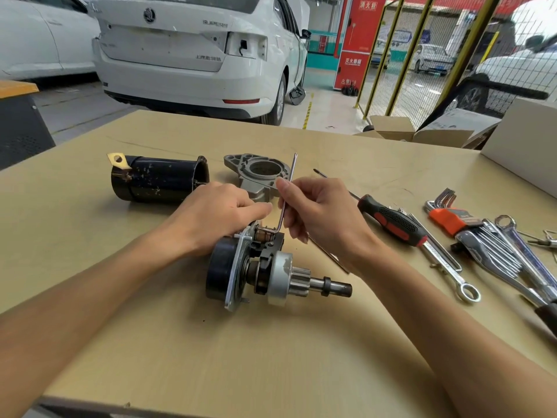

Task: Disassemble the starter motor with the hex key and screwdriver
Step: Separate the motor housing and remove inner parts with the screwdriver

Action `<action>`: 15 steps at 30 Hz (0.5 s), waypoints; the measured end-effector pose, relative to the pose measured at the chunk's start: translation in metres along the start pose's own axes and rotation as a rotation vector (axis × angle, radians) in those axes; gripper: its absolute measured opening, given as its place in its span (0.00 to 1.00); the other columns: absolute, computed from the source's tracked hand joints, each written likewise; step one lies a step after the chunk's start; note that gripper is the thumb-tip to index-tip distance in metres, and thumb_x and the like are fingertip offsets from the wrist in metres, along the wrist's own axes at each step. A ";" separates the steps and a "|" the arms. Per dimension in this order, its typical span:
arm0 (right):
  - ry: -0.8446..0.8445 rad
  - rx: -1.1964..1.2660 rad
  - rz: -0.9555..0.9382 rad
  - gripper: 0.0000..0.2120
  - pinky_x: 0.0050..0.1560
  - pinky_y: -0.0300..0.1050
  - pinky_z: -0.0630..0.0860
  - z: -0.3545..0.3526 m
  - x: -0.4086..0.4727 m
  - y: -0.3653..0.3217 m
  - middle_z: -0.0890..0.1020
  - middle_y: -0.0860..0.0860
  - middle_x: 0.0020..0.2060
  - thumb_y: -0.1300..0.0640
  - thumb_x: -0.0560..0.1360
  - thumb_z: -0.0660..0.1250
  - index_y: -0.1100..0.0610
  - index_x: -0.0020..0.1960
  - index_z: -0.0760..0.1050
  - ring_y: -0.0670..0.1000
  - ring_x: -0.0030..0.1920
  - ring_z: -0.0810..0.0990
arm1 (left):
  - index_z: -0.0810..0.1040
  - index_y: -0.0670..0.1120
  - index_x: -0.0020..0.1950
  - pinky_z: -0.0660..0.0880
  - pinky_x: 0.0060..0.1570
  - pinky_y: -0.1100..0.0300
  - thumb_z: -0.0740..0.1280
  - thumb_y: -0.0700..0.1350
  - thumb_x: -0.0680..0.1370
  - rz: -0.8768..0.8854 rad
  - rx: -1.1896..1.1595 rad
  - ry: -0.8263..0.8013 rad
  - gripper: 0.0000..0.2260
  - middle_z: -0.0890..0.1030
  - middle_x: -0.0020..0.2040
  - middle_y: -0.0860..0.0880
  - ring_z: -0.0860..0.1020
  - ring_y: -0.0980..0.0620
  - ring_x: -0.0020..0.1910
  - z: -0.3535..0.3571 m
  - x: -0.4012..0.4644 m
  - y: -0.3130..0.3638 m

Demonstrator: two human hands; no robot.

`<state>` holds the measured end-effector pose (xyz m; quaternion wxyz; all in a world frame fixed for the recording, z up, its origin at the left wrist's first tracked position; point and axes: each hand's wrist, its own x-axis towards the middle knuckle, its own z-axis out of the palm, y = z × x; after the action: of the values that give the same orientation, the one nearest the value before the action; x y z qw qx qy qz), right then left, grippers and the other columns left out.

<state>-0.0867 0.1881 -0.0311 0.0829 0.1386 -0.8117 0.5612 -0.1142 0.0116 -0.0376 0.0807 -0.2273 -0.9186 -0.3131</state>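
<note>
Mid-bench [180, 342], the black-and-silver starter motor core [265, 273] lies with its shaft pointing toward the right edge. The right hand [319, 215] pinches the thin L-shaped steel hex key [284, 200], long arm upright, short end down into the core's top. The left hand [217, 215] curls over the core's far side, steadying it.

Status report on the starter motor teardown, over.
Right hand pinches hex key, short end in the motor core. Left hand grips the core. Black casing and nose housing already off. Screwdriver idle; nothing blocking.
</note>
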 end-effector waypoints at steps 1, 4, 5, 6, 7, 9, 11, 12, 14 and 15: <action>0.000 0.020 0.006 0.18 0.25 0.39 0.70 0.001 0.000 0.001 0.77 0.48 0.24 0.54 0.83 0.62 0.59 0.37 0.77 0.48 0.25 0.74 | 0.72 0.36 0.30 0.62 0.30 0.61 0.65 0.56 0.79 0.003 0.000 0.005 0.27 0.69 0.25 0.50 0.67 0.55 0.27 0.000 0.000 0.000; 0.007 0.073 0.036 0.18 0.25 0.38 0.70 0.004 0.000 0.002 0.77 0.48 0.23 0.55 0.83 0.62 0.59 0.36 0.76 0.47 0.24 0.74 | 0.72 0.36 0.29 0.63 0.30 0.62 0.65 0.56 0.79 0.008 -0.006 0.013 0.27 0.69 0.25 0.50 0.66 0.55 0.27 0.000 0.001 -0.001; 0.007 0.089 0.056 0.18 0.25 0.38 0.70 0.004 0.000 0.003 0.77 0.48 0.23 0.55 0.83 0.62 0.59 0.36 0.76 0.46 0.24 0.74 | 0.71 0.35 0.30 0.63 0.30 0.62 0.65 0.56 0.79 0.007 -0.007 0.014 0.27 0.69 0.25 0.50 0.66 0.55 0.27 0.000 0.001 -0.001; 0.007 0.108 0.084 0.18 0.25 0.37 0.70 0.005 0.000 0.004 0.76 0.48 0.23 0.56 0.83 0.62 0.59 0.36 0.76 0.46 0.23 0.74 | 0.72 0.35 0.30 0.62 0.30 0.61 0.66 0.55 0.80 0.006 -0.008 0.015 0.27 0.69 0.25 0.49 0.66 0.54 0.27 0.001 0.001 0.000; 0.007 0.129 0.117 0.18 0.25 0.36 0.70 0.006 0.000 0.005 0.76 0.47 0.23 0.56 0.83 0.62 0.59 0.36 0.76 0.45 0.23 0.73 | 0.72 0.35 0.30 0.62 0.30 0.61 0.66 0.54 0.80 0.002 -0.005 0.020 0.27 0.69 0.25 0.49 0.66 0.54 0.27 0.001 0.001 0.000; 0.008 0.172 0.175 0.18 0.24 0.35 0.69 0.008 0.002 0.007 0.75 0.47 0.22 0.56 0.83 0.63 0.60 0.36 0.76 0.45 0.22 0.72 | 0.72 0.35 0.30 0.62 0.32 0.58 0.66 0.52 0.80 -0.012 0.004 0.032 0.25 0.69 0.25 0.49 0.66 0.53 0.27 0.002 0.001 0.000; 0.017 0.185 0.185 0.17 0.24 0.35 0.68 0.010 0.003 0.007 0.74 0.46 0.22 0.56 0.82 0.63 0.60 0.36 0.77 0.45 0.23 0.72 | 0.73 0.35 0.30 0.63 0.33 0.54 0.66 0.51 0.80 -0.016 0.010 0.035 0.24 0.69 0.25 0.49 0.66 0.52 0.27 0.003 0.002 0.001; 0.022 0.167 0.161 0.16 0.24 0.35 0.68 0.010 0.003 0.005 0.74 0.46 0.22 0.56 0.82 0.64 0.60 0.37 0.77 0.44 0.23 0.72 | 0.73 0.35 0.30 0.63 0.32 0.55 0.66 0.50 0.80 -0.014 0.022 0.038 0.24 0.69 0.25 0.48 0.66 0.52 0.27 0.003 0.002 0.001; 0.039 0.071 0.053 0.15 0.26 0.36 0.69 0.010 0.002 0.001 0.75 0.47 0.23 0.55 0.82 0.64 0.60 0.39 0.78 0.44 0.25 0.73 | 0.75 0.35 0.31 0.62 0.31 0.55 0.66 0.50 0.79 -0.017 0.053 0.036 0.22 0.69 0.24 0.49 0.66 0.52 0.26 0.003 0.005 0.001; 0.047 0.010 -0.020 0.14 0.27 0.37 0.70 0.009 0.000 -0.001 0.75 0.47 0.24 0.55 0.82 0.65 0.60 0.40 0.78 0.45 0.25 0.73 | 0.76 0.35 0.32 0.62 0.31 0.56 0.65 0.50 0.79 -0.025 0.062 0.029 0.22 0.68 0.24 0.50 0.66 0.52 0.26 0.003 0.006 0.000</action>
<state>-0.0865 0.1793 -0.0338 0.1070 0.1338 -0.8054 0.5675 -0.1195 0.0159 -0.0380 0.0974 -0.2087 -0.9293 -0.2887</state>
